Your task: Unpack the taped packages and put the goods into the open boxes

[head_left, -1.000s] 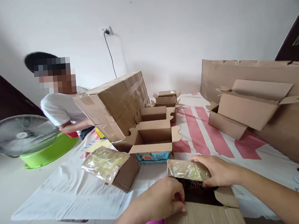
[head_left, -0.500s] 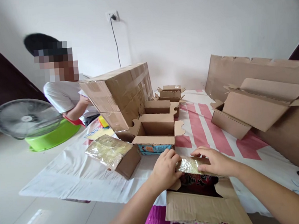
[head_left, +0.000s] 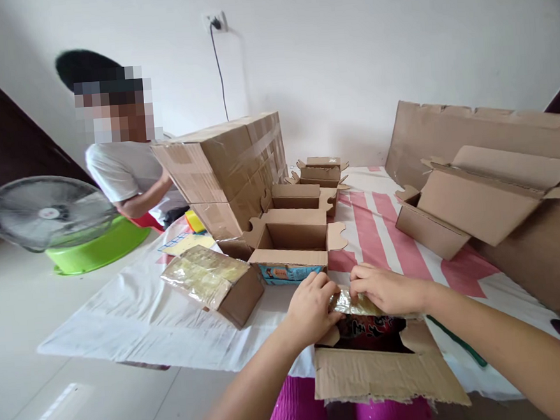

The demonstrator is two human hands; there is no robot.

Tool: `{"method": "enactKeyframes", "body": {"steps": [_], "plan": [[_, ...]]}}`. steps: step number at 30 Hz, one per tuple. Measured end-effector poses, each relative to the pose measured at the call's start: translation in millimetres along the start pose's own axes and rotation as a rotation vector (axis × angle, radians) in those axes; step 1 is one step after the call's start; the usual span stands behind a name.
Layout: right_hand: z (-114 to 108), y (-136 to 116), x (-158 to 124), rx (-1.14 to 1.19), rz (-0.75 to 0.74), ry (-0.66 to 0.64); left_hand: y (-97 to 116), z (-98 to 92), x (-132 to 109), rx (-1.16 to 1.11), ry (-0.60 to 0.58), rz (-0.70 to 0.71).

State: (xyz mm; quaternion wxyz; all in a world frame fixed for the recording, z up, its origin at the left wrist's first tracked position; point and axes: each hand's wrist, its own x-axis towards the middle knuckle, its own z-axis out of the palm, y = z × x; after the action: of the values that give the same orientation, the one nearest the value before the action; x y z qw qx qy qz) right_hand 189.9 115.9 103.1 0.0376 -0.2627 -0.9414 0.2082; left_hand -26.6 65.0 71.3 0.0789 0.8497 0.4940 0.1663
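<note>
White wall (head_left: pixel 326 53) backs a tabletop (head_left: pixel 120 333) draped in white and red cloth, where an open carton (head_left: pixel 387 372) sits at the near edge, a dark printed packet (head_left: pixel 372 331) inside. Both hands are on its far, taped edge (head_left: pixel 343 303): the left hand (head_left: pixel 314 305) grips one end, fingers over the top, while the right hand (head_left: pixel 384 290) bends its fingers onto it. A second ago the left hand was curled lower, at the carton's left side; the gap between the hands has since narrowed. Some dark green item (head_left: pixel 462 344) now shows beside the right forearm. Across the tabletop, the other person's (head_left: pixel 126 173) hand has slipped partly behind the stacked cartons (head_left: pixel 229 169).
</note>
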Motion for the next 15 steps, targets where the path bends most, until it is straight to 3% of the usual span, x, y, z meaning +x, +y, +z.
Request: {"method": "enactKeyframes", "body": {"steps": [8, 15], "plan": [[4.0, 5.2, 13.0, -0.095, -0.071, -0.05, 0.6, -3.2, 3.4, 0.031, -0.048, -0.02], [-13.9, 3.4, -10.7, 0.006, 0.021, 0.078, -2.2, -1.7, 2.5, 0.004, -0.039, 0.005]]}}
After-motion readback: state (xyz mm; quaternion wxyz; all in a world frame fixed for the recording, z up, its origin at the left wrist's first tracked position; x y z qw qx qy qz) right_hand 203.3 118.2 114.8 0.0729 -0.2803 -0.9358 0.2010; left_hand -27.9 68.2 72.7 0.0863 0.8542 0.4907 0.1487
